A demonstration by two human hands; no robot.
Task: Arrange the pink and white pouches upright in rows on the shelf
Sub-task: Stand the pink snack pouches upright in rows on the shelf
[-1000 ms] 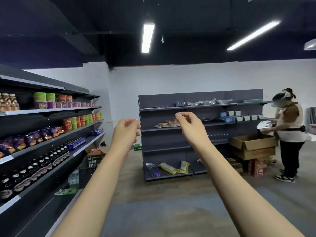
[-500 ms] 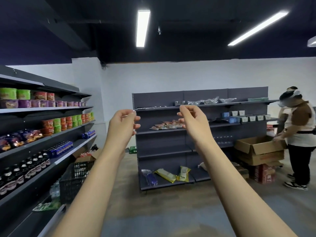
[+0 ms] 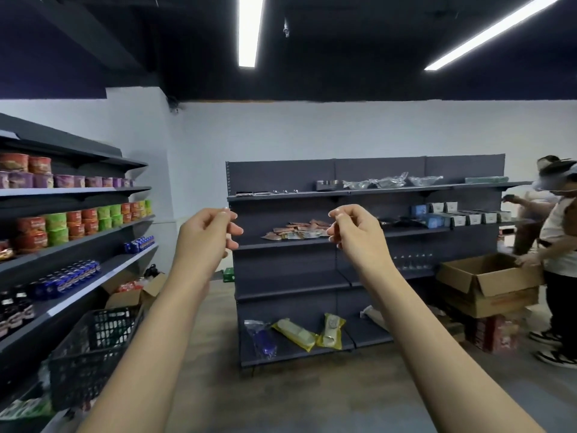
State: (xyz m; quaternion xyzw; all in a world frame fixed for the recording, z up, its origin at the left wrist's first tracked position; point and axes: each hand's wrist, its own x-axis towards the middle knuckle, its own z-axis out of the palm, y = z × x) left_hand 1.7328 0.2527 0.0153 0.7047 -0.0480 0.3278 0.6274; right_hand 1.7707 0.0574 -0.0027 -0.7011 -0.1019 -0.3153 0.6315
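My left hand (image 3: 208, 232) is raised with fingers loosely curled, gripping nothing. Between my 2 hands, well ahead, the pouches (image 3: 296, 230) lie flat in a heap on the shelf (image 3: 359, 237); I judge nothing is arranged yet, every row remains. My right hand (image 3: 356, 234) is likewise empty, fingers loosely bent. No label is readable.
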